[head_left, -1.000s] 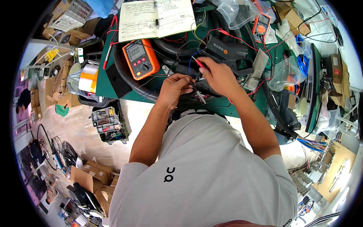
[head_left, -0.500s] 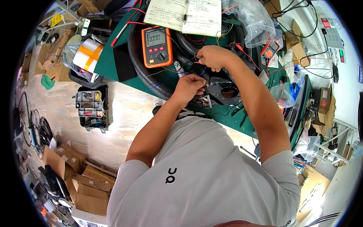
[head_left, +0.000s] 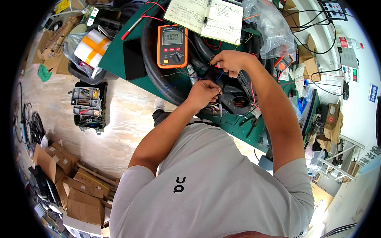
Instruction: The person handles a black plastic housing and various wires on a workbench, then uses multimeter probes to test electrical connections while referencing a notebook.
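Note:
Close to the table's front edge, my left hand (head_left: pixel 204 94) is closed in a pinch on a slim dark pen-like tool (head_left: pixel 220 106), which points toward me. My right hand (head_left: pixel 232 62) is a little farther off and to the right, its thumb and forefinger pinched on what looks like a thin dark wire. A blue wire (head_left: pixel 220 76) runs between the two hands. Beneath them lie black molded parts, one with a round opening showing copper-coloured windings (head_left: pixel 240 101). An orange multimeter (head_left: pixel 172 47) with a lit display rests just left of my hands, on a thick black tire-like ring (head_left: pixel 149 59).
An open notebook (head_left: pixel 204 18) lies beyond the meter, beside a clear plastic bag (head_left: pixel 270 29). A second, smaller orange meter (head_left: pixel 282 63) sits at the right. Pliers (head_left: pixel 249 123) lie on the green table (head_left: pixel 113 63). An open toolbox (head_left: pixel 89 106) and cardboard boxes (head_left: pixel 81 186) stand on the floor.
The whole view has shifted slightly, so the table items appear farther right. Both hands keep nearly the same pose over the black parts.

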`<state>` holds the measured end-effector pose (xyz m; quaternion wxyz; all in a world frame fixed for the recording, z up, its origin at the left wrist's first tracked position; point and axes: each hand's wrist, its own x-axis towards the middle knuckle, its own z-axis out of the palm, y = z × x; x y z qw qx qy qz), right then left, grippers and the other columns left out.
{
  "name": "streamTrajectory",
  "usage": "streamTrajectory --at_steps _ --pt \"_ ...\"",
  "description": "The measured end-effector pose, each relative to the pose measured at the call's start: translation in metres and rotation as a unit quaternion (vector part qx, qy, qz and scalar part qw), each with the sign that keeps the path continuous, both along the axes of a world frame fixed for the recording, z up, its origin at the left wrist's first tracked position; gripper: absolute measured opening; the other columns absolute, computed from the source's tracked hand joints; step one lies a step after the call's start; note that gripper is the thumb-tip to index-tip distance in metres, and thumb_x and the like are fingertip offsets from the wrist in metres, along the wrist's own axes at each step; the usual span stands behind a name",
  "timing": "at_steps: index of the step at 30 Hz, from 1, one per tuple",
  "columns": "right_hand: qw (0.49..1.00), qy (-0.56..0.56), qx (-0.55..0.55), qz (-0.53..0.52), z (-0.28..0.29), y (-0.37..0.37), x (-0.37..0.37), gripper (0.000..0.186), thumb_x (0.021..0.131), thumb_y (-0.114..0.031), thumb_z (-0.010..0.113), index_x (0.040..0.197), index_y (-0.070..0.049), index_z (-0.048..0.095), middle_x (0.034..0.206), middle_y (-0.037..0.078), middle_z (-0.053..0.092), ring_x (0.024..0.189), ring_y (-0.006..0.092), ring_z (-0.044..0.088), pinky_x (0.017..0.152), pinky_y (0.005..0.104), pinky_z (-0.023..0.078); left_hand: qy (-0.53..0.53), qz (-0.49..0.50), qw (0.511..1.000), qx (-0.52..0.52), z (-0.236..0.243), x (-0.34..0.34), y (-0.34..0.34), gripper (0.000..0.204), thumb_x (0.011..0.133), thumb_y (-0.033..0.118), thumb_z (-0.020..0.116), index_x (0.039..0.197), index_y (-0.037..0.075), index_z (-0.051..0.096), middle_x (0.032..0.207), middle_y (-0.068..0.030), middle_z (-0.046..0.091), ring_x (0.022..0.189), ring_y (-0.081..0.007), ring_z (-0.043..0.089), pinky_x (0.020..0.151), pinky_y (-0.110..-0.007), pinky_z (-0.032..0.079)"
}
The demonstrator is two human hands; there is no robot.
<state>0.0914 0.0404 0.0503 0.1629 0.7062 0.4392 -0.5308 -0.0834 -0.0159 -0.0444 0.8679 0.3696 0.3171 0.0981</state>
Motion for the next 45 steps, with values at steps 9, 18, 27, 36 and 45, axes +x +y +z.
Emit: streamTrajectory --at_steps 9,18,27,36,45 --pt "1.0 -0.013 -0.019 0.002 -0.006 0.003 0.0 0.045 0.089 -0.005 0.04 0.131 -0.013 0.052 0.081 0.011 0.058 0.064 0.0216 0.064 0.057 0.0353 0.058 0.004 -0.003 1.0 -0.006 -0.002 0.002 -0.001 0.011 0.088 0.011 0.061 0.09 0.0 0.062 0.086 -0.0068 0.067 0.066 -0.0087 0.06 0.063 -0.022 0.052" --pt "1.0 -0.011 -0.003 -0.008 -0.007 0.003 0.003 0.041 0.089 -0.005 0.04 0.127 -0.01 0.055 0.082 0.012 0.06 0.063 0.0214 0.064 0.057 0.0352 0.058 0.015 -0.006 1.0 0.005 0.002 0.002 0.0 0.012 0.089 0.012 0.061 0.09 0.0 0.062 0.085 -0.007 0.068 0.066 -0.0089 0.06 0.063 -0.022 0.052" --pt "0.999 0.015 0.021 -0.023 -0.018 0.0 0.008 0.04 0.086 -0.007 0.044 0.124 -0.009 0.059 0.075 0.007 0.055 0.054 0.0175 0.057 0.049 0.033 0.054 0.011 -0.001 1.0 0.005 0.0 0.001 -0.001 0.012 0.089 0.012 0.06 0.09 0.0 0.061 0.086 -0.0066 0.068 0.066 -0.0088 0.059 0.064 -0.022 0.052" --pt "0.995 0.066 0.061 -0.047 -0.021 -0.006 0.013 0.025 0.083 -0.009 0.052 0.104 -0.008 0.066 0.064 0.008 0.054 0.05 0.0183 0.054 0.042 0.0328 0.048 0.024 0.001 0.999 0.035 0.005 0.003 -0.003 0.013 0.089 0.013 0.06 0.093 0.001 0.062 0.087 -0.0061 0.067 0.072 -0.0098 0.061 0.066 -0.022 0.052" --pt "0.995 0.04 0.095 -0.018 -0.015 -0.013 0.014 0.052 0.075 0.008 0.041 0.12 -0.007 0.062 0.074 0.012 0.062 0.057 0.02 0.059 0.049 0.0327 0.053 0.045 -0.005 0.998 0.032 0.014 0.004 -0.004 0.011 0.089 0.013 0.06 0.092 0.002 0.061 0.088 -0.0072 0.067 0.069 -0.0091 0.058 0.067 -0.023 0.051"
